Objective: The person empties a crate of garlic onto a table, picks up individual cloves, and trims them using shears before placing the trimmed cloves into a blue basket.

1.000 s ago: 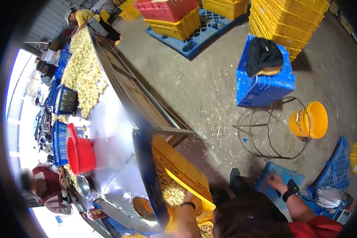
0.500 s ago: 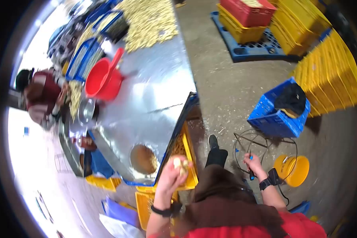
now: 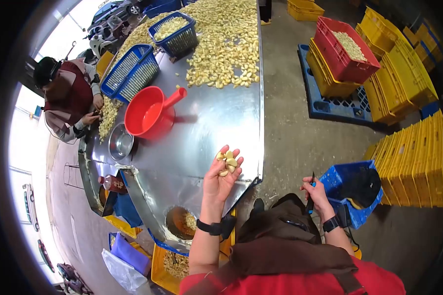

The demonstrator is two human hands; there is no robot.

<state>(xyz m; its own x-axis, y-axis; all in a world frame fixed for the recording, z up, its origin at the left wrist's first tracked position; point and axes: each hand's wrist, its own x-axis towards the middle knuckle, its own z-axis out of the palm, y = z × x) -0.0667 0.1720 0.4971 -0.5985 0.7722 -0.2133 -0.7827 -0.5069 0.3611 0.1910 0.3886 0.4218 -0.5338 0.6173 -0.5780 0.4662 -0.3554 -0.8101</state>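
Palm up, my left hand (image 3: 216, 186) cups several peeled garlic cloves (image 3: 230, 162) above the metal table (image 3: 202, 123). Its fingers curl around them. My right hand (image 3: 321, 197) is closed around the blue-and-black handle of a small knife (image 3: 310, 200), its thin dark blade pointing away from me. That hand hangs over the floor beside a blue crate (image 3: 337, 179). A wide layer of garlic cloves (image 3: 221, 54) covers the far part of the table. Near my left forearm, a round opening (image 3: 174, 222) in the table has some pieces in it.
A red dipper (image 3: 142, 112), a metal bowl (image 3: 121, 142) and blue baskets (image 3: 133, 73) stand on the table's left side. A co-worker (image 3: 69, 93) handles cloves there. Stacked yellow crates (image 3: 413, 162) and a red crate (image 3: 330, 54) are to the right. A yellow bin (image 3: 160, 275) sits below the table.
My left hand has moved forward and up over the table with the cloves, and its palm has opened more to view. The view has shifted; my right hand still holds the knife.
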